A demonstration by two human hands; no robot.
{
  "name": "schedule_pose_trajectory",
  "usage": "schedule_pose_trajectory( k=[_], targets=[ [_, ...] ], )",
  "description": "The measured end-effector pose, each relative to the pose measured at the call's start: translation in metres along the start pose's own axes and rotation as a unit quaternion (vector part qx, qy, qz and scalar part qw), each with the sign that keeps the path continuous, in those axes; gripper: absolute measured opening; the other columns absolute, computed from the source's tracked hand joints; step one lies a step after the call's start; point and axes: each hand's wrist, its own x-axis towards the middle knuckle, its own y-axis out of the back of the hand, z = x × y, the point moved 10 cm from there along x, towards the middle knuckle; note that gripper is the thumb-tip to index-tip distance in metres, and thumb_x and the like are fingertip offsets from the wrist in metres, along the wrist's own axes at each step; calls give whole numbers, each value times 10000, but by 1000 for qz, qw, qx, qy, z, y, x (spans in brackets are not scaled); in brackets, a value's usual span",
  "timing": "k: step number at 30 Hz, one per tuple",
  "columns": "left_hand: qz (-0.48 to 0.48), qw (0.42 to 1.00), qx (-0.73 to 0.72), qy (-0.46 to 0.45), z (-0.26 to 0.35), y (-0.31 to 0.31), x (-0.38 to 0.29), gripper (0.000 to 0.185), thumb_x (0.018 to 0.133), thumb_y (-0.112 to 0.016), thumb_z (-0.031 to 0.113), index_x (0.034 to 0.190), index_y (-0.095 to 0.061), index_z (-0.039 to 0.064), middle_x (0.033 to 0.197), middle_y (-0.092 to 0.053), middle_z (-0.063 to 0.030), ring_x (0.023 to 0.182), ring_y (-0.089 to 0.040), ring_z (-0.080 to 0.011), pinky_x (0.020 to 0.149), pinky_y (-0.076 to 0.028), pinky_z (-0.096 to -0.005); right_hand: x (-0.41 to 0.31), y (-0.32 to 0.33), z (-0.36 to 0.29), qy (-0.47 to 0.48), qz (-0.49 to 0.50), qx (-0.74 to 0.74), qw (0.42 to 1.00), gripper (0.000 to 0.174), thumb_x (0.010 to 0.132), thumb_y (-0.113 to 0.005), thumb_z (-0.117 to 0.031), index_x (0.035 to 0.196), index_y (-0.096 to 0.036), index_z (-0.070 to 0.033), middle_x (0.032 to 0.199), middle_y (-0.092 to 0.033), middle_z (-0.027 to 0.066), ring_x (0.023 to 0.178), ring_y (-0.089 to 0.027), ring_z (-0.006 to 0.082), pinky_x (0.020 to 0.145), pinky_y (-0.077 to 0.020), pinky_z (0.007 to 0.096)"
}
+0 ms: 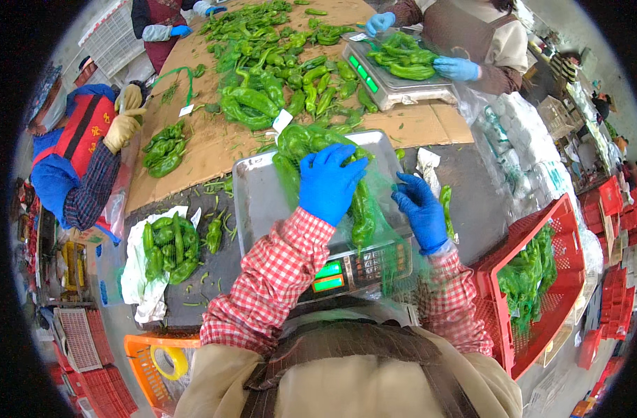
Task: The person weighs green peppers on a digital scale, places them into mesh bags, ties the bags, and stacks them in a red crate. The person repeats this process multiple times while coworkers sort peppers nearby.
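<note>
A green mesh bag of long green peppers [361, 211] lies over the metal pan [261, 193] of a digital scale in front of me. My left hand [330, 183], in a blue glove, is laid over the bag with its fingers bent around the peppers. To the right, my blue-gloved right hand [422, 211] has its fingers curled at the loose mesh [389, 230], which drapes down over the scale's keypad. Part of the scale's lit green display [328, 277] shows beside my left sleeve. A white tag [282, 121] sits by the far end of the bag.
Loose peppers [276, 57] pile on the cardboard-covered table. Bagged peppers [173, 245] rest on white cloth at left. A red crate [553, 282] with bagged peppers stands right; an orange basket [161, 342] holds yellow tape. Across, a co-worker's gloved hands [457, 68] flank another scale [397, 91].
</note>
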Motion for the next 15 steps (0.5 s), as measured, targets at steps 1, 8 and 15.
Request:
schedule_pose_trajectory(
  k=[1,8,15],
  targets=[
    [14,1000,-8,-3,5,5,1,219,672,-579,189,887,-619,202,983,-530,-35,954,-455,-236,783,-337,-380,-5,-11,4,3,-7,66,998,434,759,-543,-37,1172,-413,-63,961,-545,81,858,-509,112,758,-413,244],
    [13,996,-84,31,14,23,-6,150,700,-556,190,832,-618,153,762,-547,-53,723,-492,-250,614,-404,-355,-4,-55,9,88,39,-123,988,566,687,-562,-28,1214,-369,-94,1012,-489,151,926,-486,268,811,-383,321],
    [71,981,-153,93,11,56,-2,206,686,-588,105,885,-626,141,769,-555,-69,726,-521,-231,627,-434,-307,-25,-43,-69,287,71,-220,930,480,629,-572,39,1083,-514,-103,1028,-477,134,921,-472,263,794,-393,299]
  ],
)
